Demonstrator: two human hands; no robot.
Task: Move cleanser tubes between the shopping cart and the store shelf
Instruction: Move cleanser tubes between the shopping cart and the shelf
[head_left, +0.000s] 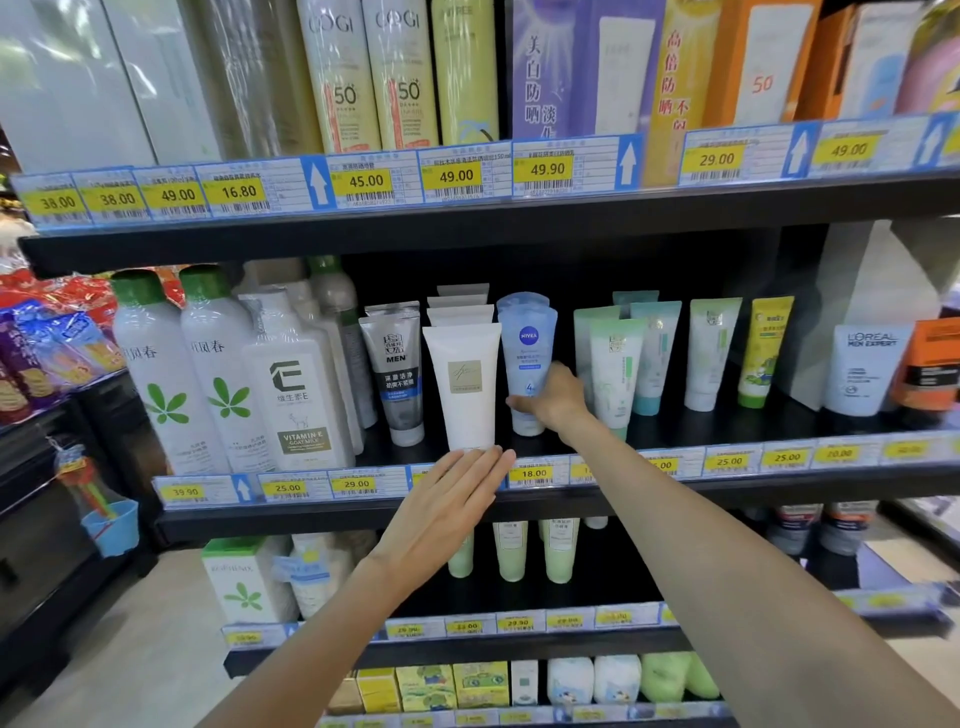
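Right hand (550, 397) fingers clamped on blue tube (527, 364), right of white tube (464, 384). Left hand (451, 501) flat, fingers together, touching white tube's base.

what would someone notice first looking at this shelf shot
Two bare arms reach in from below to the middle shelf. The right hand wraps the lower part of a blue Nivea tube, while the left hand lies flat, fingers open, just under a white tube at the shelf's front edge.
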